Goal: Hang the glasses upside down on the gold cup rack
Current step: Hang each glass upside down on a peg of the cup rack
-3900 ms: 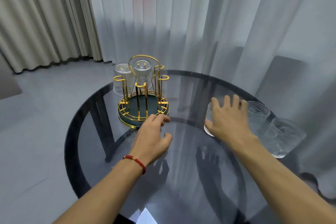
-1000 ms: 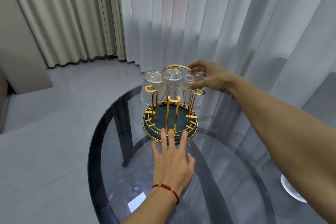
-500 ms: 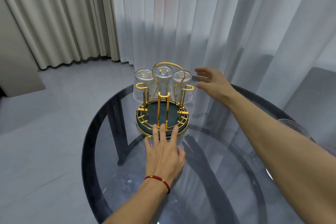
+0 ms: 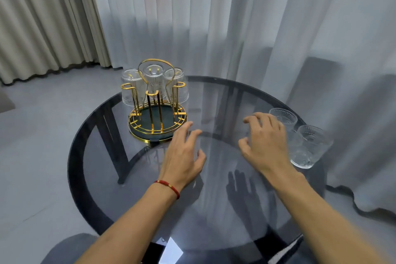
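The gold cup rack point(image 4: 152, 118) stands on the far left of the round glass table point(image 4: 214, 210). Three ribbed glasses hang upside down on its back prongs: a left one point(image 4: 130, 89), a middle one point(image 4: 153, 79) and a right one point(image 4: 179, 88). The front prongs are bare. Two more glasses stand upright at the table's right edge, a far one point(image 4: 284, 116) and a near one point(image 4: 310, 146). My right hand point(image 4: 265, 143) hovers just left of them with curled, spread fingers and holds nothing. My left hand point(image 4: 184, 156) is open beside the rack's front right.
Sheer white curtains point(image 4: 235, 28) hang right behind the table and drape around its right side. Beige curtains point(image 4: 42, 17) are at the far left. A grey chair seat point(image 4: 70, 246) is at the bottom left. Dark table legs show through the glass top.
My right hand let go of the third glass on the rack and swung back right toward the upright glasses. My left hand lifted off the rack's base and moved right.
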Demonstrator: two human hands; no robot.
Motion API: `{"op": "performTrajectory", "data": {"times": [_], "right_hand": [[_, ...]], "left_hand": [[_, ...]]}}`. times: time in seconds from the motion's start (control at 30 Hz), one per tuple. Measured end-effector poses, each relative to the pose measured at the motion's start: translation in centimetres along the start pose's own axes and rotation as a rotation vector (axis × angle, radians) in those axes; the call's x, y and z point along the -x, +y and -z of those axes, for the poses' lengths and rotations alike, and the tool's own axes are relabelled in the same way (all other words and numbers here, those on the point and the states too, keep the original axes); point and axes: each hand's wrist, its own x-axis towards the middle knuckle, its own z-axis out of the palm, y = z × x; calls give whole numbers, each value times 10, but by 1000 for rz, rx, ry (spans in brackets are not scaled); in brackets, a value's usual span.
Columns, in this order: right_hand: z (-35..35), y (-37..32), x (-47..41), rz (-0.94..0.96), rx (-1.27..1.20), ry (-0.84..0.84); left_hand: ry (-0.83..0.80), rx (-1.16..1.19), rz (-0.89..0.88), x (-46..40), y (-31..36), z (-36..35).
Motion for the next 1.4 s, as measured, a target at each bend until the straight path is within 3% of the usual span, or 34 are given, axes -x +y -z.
{"op": "performTrajectory", "data": {"times": [0.27,0.37,0.57,0.63,0.77,0.87,1.13,1.3,1.4], "right_hand": [[7,40,14,-317,377,-211],[5,50,15,-304,385,-246],[11,48,11,-187,295,-162],[12,38,14,-129,165,-118],[11,18,19,16,-322,-31],[9,3,19,0,-651,-102],[-5,-25,18,66,-919,-323],[-17,-33,8,-335,-1255,-565],[-29,-48,11,-520,-1443,-733]], "left_hand": [[9,141,13,13,22,3],[37,203,18,13,25,6],[79,277,28,13,31,7],[49,291,17,15,33,8],[-132,341,27,17,39,8],[-266,456,27,18,43,8],[-185,604,171,8,34,25],[-59,909,446,-8,12,42],[-101,1072,561,-14,-2,46]]}}
